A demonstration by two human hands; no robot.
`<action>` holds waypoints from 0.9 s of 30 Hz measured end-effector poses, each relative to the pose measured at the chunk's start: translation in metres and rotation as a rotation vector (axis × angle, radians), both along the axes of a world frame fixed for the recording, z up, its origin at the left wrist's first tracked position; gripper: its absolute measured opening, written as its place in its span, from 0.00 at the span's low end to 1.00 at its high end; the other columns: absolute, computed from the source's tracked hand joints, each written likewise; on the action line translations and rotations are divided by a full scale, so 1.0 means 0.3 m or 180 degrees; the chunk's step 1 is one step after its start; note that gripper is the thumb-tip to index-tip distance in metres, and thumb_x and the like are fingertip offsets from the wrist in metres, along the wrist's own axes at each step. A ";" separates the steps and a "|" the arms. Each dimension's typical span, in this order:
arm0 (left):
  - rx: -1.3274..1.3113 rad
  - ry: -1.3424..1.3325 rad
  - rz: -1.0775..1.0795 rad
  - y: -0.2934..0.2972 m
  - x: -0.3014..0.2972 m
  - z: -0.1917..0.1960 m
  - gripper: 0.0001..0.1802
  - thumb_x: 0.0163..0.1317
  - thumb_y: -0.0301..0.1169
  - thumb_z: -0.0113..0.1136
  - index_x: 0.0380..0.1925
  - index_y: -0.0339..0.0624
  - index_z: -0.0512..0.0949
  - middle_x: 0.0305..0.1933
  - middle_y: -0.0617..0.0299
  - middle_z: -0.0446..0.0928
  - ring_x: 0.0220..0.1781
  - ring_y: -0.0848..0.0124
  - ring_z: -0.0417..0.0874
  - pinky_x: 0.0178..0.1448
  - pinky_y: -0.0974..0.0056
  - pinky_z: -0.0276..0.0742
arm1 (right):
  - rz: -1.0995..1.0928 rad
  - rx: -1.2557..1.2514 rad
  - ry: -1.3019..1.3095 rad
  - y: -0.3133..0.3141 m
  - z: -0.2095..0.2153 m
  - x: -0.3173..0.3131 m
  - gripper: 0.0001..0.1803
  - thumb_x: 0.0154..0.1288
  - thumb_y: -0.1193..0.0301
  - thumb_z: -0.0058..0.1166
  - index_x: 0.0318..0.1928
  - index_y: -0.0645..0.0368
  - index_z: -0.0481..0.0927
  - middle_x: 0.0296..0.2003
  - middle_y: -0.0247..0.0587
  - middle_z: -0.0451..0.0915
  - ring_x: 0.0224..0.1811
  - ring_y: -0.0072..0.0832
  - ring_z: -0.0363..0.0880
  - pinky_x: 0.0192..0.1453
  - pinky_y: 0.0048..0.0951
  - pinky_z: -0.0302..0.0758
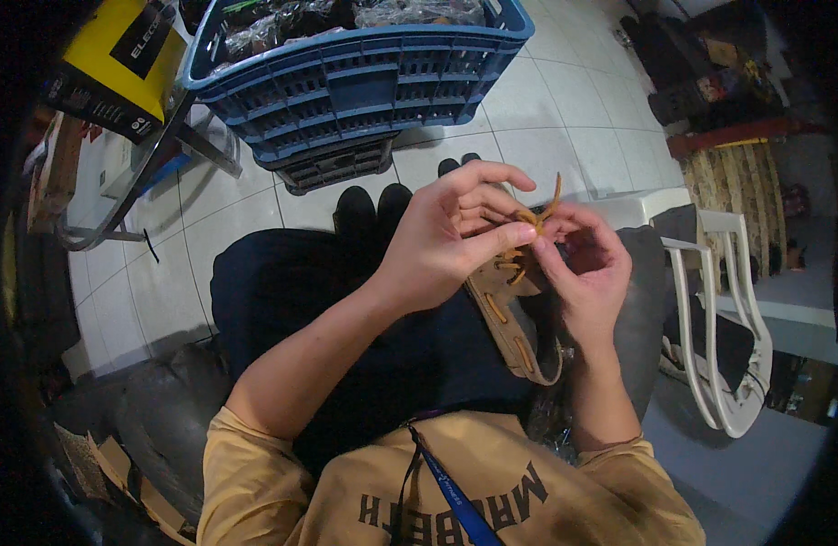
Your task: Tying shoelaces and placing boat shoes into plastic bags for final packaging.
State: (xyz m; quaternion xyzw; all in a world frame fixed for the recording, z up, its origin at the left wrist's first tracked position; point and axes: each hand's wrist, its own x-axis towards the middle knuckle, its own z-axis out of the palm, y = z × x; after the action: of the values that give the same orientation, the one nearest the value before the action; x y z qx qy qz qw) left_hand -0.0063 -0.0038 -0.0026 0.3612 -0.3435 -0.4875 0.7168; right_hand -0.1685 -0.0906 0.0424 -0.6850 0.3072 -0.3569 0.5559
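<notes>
A tan leather shoe (514, 344), apparently a boat shoe, rests over my lap with its toe end toward my hands. Orange-brown lace runs in stitches along its side. At its upper end the shoelace (555, 195) forms a small loop or knot, and one loose end sticks up. My left hand (433, 241) pinches the lace between thumb and fingers, the other fingers curled above. From the right, my right hand (587, 273) pinches the same spot, its fingertips touching the left thumb. Both hands partly cover the knot and the front of the shoe.
Ahead stands a blue plastic crate (364, 89) of plastic-wrapped items, on a black crate (337, 166). A yellow and black box (119, 64) sits on a metal-framed stand at the far left. To my right is a white plastic chair (712, 300). Tiled floor (246, 200) surrounds my feet.
</notes>
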 end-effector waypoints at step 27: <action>0.0551 -0.0768 0.0045 0.007 0.035 0.024 0.19 0.60 0.19 0.75 0.49 0.34 0.78 0.45 0.56 0.87 0.50 0.75 0.88 0.57 0.70 0.83 | 0.0057 -0.1441 0.0219 -0.004 -0.025 -0.026 0.13 0.58 0.85 0.70 0.45 0.65 0.89 0.39 0.43 0.87 0.41 0.29 0.86 0.49 0.28 0.79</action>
State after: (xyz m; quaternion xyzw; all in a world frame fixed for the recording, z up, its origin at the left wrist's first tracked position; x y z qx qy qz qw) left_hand 0.0042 -0.0017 0.0045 0.4801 -0.3813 -0.4634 0.6399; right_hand -0.1764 -0.0918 0.0349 -0.8068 0.2320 -0.3882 0.3802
